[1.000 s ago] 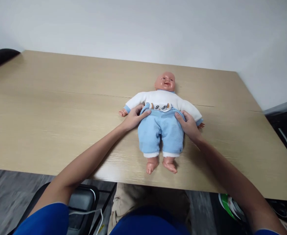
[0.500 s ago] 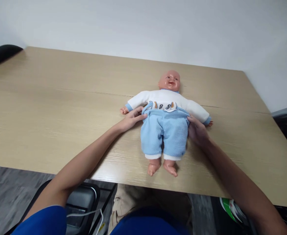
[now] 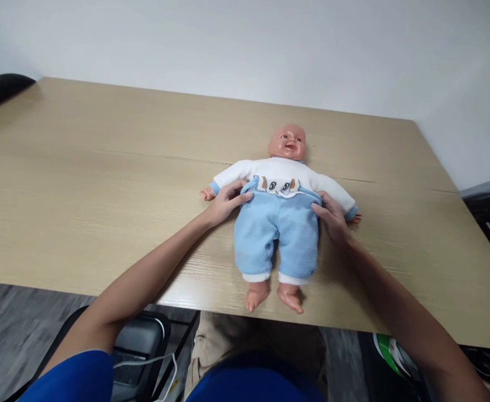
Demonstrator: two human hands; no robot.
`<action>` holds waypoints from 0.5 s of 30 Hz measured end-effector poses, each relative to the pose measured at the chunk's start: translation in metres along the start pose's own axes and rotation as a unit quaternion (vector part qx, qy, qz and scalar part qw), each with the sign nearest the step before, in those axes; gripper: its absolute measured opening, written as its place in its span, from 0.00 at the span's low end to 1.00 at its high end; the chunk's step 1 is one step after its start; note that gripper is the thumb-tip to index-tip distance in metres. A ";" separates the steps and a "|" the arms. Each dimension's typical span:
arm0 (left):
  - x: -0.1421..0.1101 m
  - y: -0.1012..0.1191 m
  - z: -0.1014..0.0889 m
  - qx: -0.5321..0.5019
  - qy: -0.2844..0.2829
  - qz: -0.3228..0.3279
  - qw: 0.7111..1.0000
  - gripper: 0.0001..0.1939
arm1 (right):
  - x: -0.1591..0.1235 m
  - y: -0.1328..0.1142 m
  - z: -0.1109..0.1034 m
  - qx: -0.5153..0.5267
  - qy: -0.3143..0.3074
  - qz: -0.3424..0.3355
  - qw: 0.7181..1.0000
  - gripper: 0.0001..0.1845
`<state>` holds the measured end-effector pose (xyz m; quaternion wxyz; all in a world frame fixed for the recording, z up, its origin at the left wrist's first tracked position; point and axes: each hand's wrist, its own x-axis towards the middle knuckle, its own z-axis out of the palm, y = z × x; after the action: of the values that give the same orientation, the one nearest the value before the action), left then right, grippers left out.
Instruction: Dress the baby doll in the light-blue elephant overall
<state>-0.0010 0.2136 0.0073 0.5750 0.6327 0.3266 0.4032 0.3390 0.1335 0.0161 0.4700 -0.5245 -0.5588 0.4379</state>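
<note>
A baby doll lies on its back on the table, feet towards me. It wears a white top with blue cuffs and light blue fleece pants with white hems. My left hand grips the waist of the pants at one side, thumb on the front. At the opposite side my right hand pinches the waist, its thumb over the fabric. Between the hands, an embroidered pair of eyes shows above the waistband. Fingertips of both hands are partly hidden by the cloth.
The wooden table reaches back to a pale wall. Black chair parts stand at the far left and below the front edge. A white cable hangs there. Lower right, a green and white object sits under the table.
The doll has shifted slightly towards me, its legs a little to the left. My right thumb has come over the front of the pants; my left hand keeps its hold.
</note>
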 end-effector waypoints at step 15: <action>0.014 -0.009 -0.007 0.065 -0.024 -0.006 0.998 0.34 | 0.017 0.023 -0.012 -0.098 0.030 -0.019 0.995 0.40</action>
<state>-0.0006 0.2301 0.0004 0.5428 0.6764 0.3417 0.3621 0.3548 0.1520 -0.0037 0.4411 -0.5705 -0.5942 0.3561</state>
